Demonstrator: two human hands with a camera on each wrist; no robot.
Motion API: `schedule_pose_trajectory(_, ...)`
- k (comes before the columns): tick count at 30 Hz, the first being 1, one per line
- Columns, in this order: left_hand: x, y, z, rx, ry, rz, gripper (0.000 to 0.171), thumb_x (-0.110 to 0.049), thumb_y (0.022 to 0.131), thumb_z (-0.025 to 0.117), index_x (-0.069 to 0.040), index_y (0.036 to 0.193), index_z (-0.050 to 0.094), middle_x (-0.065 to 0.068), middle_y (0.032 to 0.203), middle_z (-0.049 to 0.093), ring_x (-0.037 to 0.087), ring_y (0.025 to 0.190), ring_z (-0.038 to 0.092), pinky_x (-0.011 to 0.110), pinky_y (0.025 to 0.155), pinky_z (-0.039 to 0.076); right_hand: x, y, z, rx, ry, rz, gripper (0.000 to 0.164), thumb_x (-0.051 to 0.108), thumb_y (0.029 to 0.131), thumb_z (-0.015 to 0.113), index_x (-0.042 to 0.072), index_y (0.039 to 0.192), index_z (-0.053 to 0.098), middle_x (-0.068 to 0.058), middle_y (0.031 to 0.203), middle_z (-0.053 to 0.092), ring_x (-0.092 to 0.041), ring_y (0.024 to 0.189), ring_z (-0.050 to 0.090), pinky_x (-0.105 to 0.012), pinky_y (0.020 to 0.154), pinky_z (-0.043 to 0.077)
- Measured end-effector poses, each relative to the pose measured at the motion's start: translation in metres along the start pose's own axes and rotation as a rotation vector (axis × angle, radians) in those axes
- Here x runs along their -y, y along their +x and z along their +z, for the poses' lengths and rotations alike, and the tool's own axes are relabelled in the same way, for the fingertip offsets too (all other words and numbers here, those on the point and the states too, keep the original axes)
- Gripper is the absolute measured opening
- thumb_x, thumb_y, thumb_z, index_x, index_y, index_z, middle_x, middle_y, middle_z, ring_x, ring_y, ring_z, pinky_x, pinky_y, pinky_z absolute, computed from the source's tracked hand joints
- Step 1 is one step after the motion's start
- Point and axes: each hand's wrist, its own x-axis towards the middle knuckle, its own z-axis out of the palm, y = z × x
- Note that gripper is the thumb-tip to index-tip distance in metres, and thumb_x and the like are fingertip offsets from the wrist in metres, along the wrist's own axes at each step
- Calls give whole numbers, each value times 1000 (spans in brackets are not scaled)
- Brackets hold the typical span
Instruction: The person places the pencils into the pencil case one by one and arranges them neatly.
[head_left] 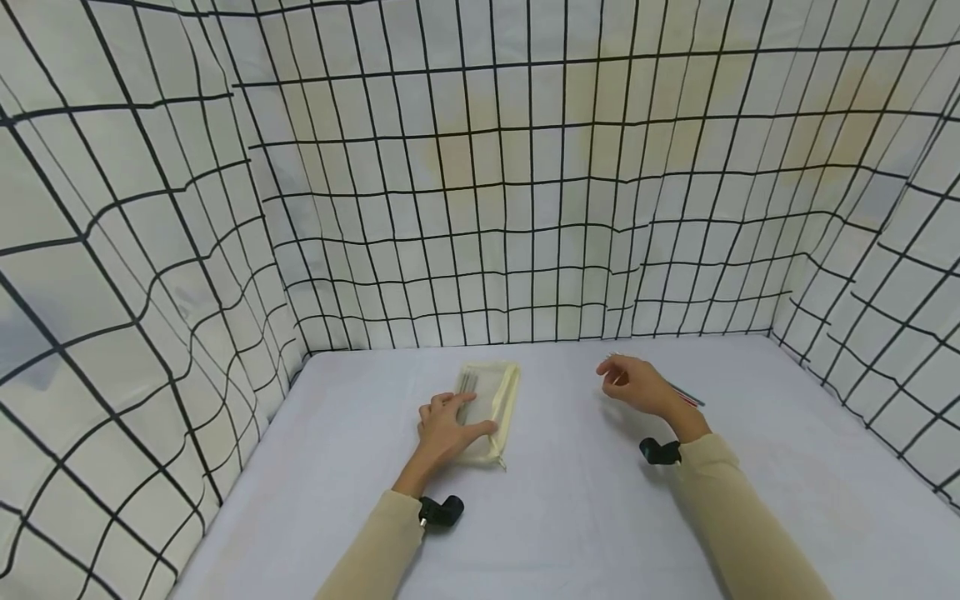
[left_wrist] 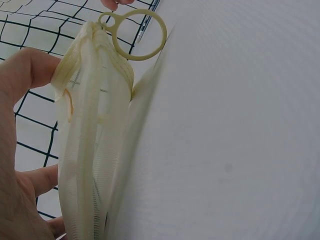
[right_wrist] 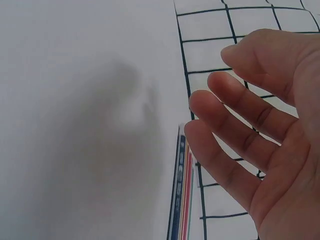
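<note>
A translucent cream zip pouch (head_left: 486, 392) lies on the white table, and several slim grey sticks (head_left: 468, 383) show at its far left part. My left hand (head_left: 444, 429) rests on the pouch with fingers spread and the thumb at its zip side. In the left wrist view a cream ring (left_wrist: 164, 35) hangs at the zip end of the pouch (left_wrist: 90, 150). Over the table to the right, my right hand (head_left: 637, 387) is raised, its fingers loosely bent and holding nothing. Below it lies a bundle of slim pens (right_wrist: 181, 195), blue, red and green, partly hidden by the hand in the head view.
A white cloth covers the table (head_left: 555, 500). Black-lined white grid sheeting (head_left: 525, 208) rises behind it and along both sides. A black wrist camera (head_left: 442, 510) sits at the left cuff, another black camera (head_left: 660, 452) at the right cuff.
</note>
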Motion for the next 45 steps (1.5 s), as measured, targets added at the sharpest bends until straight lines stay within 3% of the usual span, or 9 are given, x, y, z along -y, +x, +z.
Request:
schedule_pose_trajectory(8, -1, 0, 1, -1, 1, 5, 77, -53, 77, 77, -17, 144, 59, 23, 152, 39, 45, 133, 31, 64, 106, 29, -13, -8, -12, -35, -57, -6, 29, 6, 94, 66, -1, 123, 66, -16, 111, 70, -29, 103, 64, -45, 90, 53)
schedule_pose_trajectory(17, 0, 1, 3, -5, 5, 1, 77, -53, 77, 77, -18, 144, 59, 22, 152, 40, 44, 133, 31, 64, 107, 29, -25, -16, -26, -12, -110, 66, 34, 7, 95, 66, -1, 128, 64, -20, 119, 69, -35, 110, 64, -52, 93, 54)
schedule_pose_trajectory(22, 1, 3, 4, -4, 18, 0, 78, -53, 76, 77, -18, 144, 59, 21, 152, 40, 44, 133, 31, 63, 106, 29, -32, -17, -30, -8, -145, 95, 35, 9, 94, 66, 3, 128, 65, -18, 122, 69, -32, 108, 63, -49, 89, 53)
schedule_pose_trajectory(45, 2, 2, 3, -9, 26, -1, 78, -53, 76, 77, -18, 144, 59, 22, 152, 40, 44, 132, 32, 64, 106, 30, -44, -17, -30, 13, -231, 163, 33, 7, 90, 68, 3, 122, 67, -14, 105, 69, -23, 87, 59, -35, 71, 48)
